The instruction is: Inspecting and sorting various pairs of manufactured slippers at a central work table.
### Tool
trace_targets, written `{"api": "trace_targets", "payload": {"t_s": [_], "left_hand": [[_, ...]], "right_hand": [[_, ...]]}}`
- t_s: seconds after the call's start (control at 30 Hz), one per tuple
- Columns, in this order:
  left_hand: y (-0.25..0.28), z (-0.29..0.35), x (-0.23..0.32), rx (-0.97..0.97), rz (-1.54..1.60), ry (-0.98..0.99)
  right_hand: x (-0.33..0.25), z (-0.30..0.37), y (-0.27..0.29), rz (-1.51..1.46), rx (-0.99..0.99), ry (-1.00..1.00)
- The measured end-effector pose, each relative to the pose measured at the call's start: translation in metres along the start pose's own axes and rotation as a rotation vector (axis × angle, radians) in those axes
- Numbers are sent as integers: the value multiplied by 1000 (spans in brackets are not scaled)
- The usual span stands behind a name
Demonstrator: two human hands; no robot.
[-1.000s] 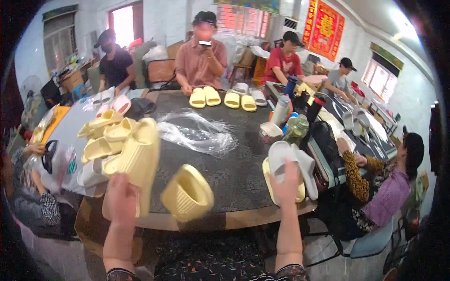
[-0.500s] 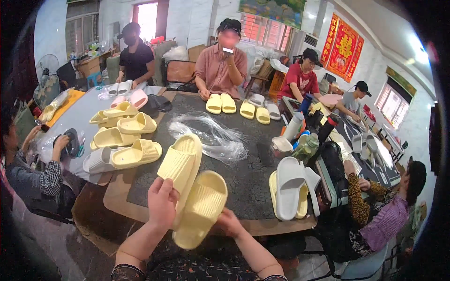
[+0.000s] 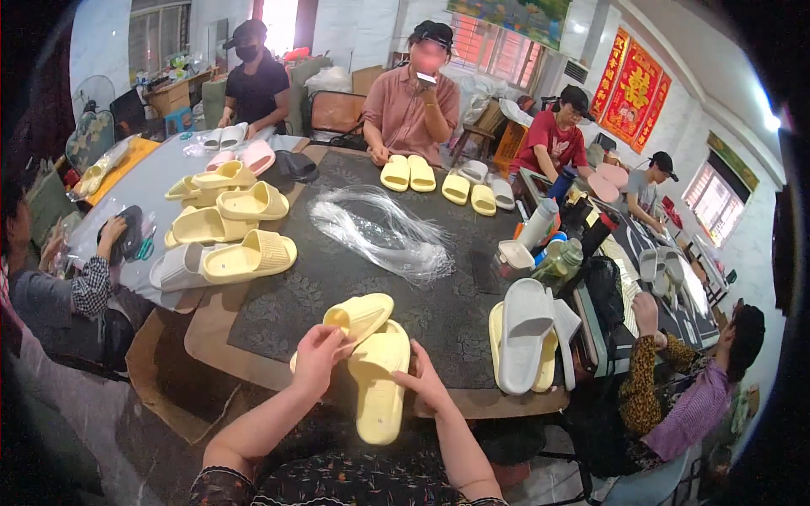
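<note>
Two yellow slide slippers are in front of me at the table's near edge. My left hand [image 3: 316, 361] is closed with thumb and fingers pinched on the left slipper [image 3: 361, 315], which lies slanted. In my right hand [image 3: 427, 384] is the right slipper [image 3: 381, 379], its heel end toward me; the thumb lies at its side and the other fingers are partly hidden behind it. The two slippers overlap at their upper parts. Beyond them a loose bundle of clear plastic strands [image 3: 405, 244] lies on the dark table mat [image 3: 287, 316].
Yellow slippers [image 3: 249, 257] and a grey slipper [image 3: 175, 268] are piled at the left. Grey slippers [image 3: 525, 337] rest over a yellow one at the right. A water bottle [image 3: 537, 223] and a lidded container [image 3: 513, 257] stand behind. Several people sit around the tables.
The slipper pair has come down toward the table. The right slipper has turned, its strap end now away from me, and the left one has tipped over to the right.
</note>
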State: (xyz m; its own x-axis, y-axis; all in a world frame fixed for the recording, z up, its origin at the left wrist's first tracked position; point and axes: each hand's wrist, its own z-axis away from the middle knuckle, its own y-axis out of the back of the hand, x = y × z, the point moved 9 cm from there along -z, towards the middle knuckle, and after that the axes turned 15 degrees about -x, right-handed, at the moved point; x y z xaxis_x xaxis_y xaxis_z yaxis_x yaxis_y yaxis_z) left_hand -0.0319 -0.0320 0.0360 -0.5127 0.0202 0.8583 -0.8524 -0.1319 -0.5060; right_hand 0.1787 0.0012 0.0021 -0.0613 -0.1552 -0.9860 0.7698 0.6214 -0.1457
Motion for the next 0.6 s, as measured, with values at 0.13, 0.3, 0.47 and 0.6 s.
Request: {"api": "trace_targets", "payload": {"t_s": [0.13, 0.3, 0.47, 0.6], "left_hand": [[-19, -10, 23, -274, -255, -92], [-41, -29, 68, -326, -1364, -221], [-51, -62, 41, -647, -1479, -388], [-40, -74, 45, -478, -1648, -525]], "right_hand": [[1, 3, 7, -18, 117, -97], [-4, 9, 7, 263, 175, -58], [-20, 6, -2, 718, 185, 80], [-31, 13, 21, 830, 409, 9]]}}
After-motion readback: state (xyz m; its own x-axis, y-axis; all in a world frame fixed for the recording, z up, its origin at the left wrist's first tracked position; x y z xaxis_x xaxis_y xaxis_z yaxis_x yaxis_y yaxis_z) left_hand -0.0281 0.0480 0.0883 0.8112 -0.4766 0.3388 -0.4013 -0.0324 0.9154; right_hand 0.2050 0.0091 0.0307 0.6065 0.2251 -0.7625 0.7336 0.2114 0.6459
